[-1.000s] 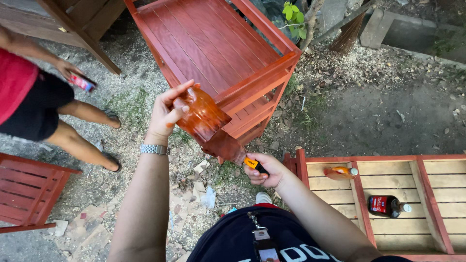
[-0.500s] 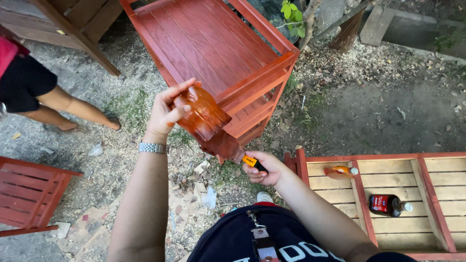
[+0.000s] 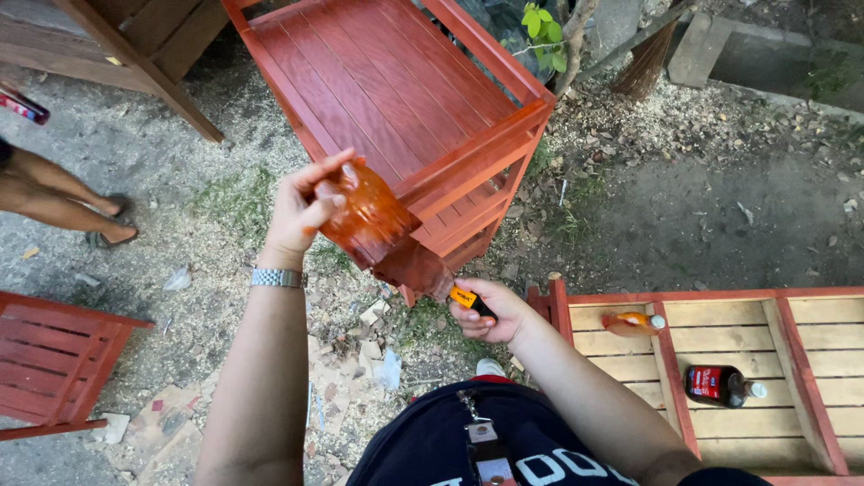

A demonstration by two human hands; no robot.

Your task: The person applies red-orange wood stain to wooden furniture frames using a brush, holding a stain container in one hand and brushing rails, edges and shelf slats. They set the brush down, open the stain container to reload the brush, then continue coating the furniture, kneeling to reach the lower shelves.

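My left hand (image 3: pixel 301 209) grips the base of an orange-brown plastic bottle (image 3: pixel 373 225), tipped neck-down toward my right side. My right hand (image 3: pixel 493 313) is closed around a small yellow-and-black tool (image 3: pixel 468 298) right at the bottle's lower end. I wear a metal watch (image 3: pixel 276 278) on the left wrist. Behind the bottle stands a red-stained wooden slatted rack (image 3: pixel 396 85).
To the right lies a wooden frame with red edges (image 3: pixel 765 297); a small orange bottle (image 3: pixel 632 322) and a dark bottle (image 3: pixel 720 385) rest on its slats. Another red slatted piece (image 3: pixel 54 355) sits at the left. Another person's legs (image 3: pixel 54 193) stand at the far left on gravel.
The other person has shifted left, now mostly out of view. My hands and the bottle stay nearly where they were.
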